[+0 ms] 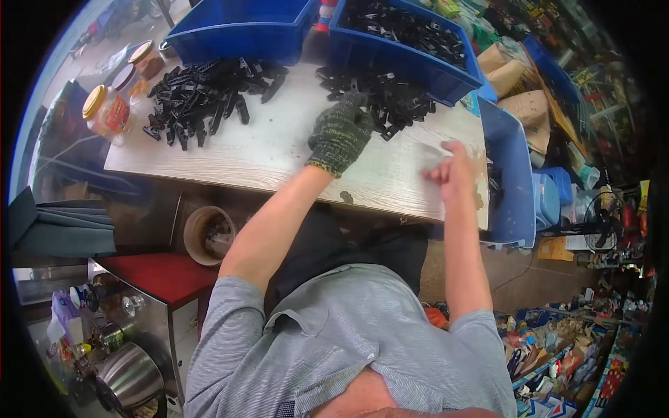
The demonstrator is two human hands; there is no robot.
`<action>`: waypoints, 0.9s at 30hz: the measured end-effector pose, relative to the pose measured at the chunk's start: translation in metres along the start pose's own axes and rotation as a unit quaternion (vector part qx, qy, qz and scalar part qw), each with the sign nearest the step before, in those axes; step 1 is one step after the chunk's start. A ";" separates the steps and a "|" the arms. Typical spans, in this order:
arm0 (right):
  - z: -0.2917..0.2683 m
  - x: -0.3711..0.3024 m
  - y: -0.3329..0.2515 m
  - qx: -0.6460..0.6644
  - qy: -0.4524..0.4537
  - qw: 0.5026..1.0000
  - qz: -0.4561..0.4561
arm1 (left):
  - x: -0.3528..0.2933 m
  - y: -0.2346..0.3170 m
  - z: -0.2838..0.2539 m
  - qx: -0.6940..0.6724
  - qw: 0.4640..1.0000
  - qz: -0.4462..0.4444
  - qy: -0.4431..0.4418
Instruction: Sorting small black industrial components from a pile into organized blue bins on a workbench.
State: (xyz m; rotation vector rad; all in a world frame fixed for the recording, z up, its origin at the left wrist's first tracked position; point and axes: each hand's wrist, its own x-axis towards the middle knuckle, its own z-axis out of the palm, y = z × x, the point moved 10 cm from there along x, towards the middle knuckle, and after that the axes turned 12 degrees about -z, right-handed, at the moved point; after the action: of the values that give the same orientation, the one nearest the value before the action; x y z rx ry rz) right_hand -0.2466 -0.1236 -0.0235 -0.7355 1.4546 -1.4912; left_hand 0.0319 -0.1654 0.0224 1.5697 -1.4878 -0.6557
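Observation:
My left hand (340, 134), in a dark speckled knit glove, reaches to the near left side of a heap of small black plastic parts (398, 103). Its fingertips are hidden against the black parts, so I cannot tell if one is gripped. To its right, my bare right hand (454, 173) hovers over the right end of the white worktable (279, 157). That hand's fingers are apart and a little blurred, with nothing visible in them. A second heap of longer black clip-like pieces (205, 94) lies on the left of the table.
Two blue bins stand at the back, the left bin (240, 42) beside the right bin (397, 52), which holds more black parts. Glass jars (111, 115) line the left edge. A tall blue tub (514, 181) adjoins the table's right end; a round bucket (202, 240) sits below.

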 end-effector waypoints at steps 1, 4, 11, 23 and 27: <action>0.015 -0.010 0.001 0.001 -0.003 1.000 0.002 | -0.003 -0.004 0.001 -0.089 0.996 -0.013 -0.015; 0.067 -0.036 0.003 -0.046 -0.119 0.992 -0.012 | -0.019 -0.004 0.020 -0.224 0.974 -0.014 -0.037; 0.084 -0.039 0.015 -0.081 -0.183 0.977 -0.080 | -0.043 0.037 0.027 -0.079 0.986 0.126 -0.070; 0.091 -0.063 0.007 0.022 -0.178 0.980 -0.081 | -0.039 0.025 -0.039 0.151 0.962 0.185 0.133; 0.097 -0.067 0.007 0.033 -0.160 0.984 -0.068 | 0.021 -0.039 -0.110 0.380 0.888 0.041 0.257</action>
State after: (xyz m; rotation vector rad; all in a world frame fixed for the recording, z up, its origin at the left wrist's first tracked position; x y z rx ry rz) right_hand -0.1308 -0.1060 -0.0066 -0.9998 1.1275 -1.4369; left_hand 0.1478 -0.1637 0.0482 2.0220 -1.4429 0.4561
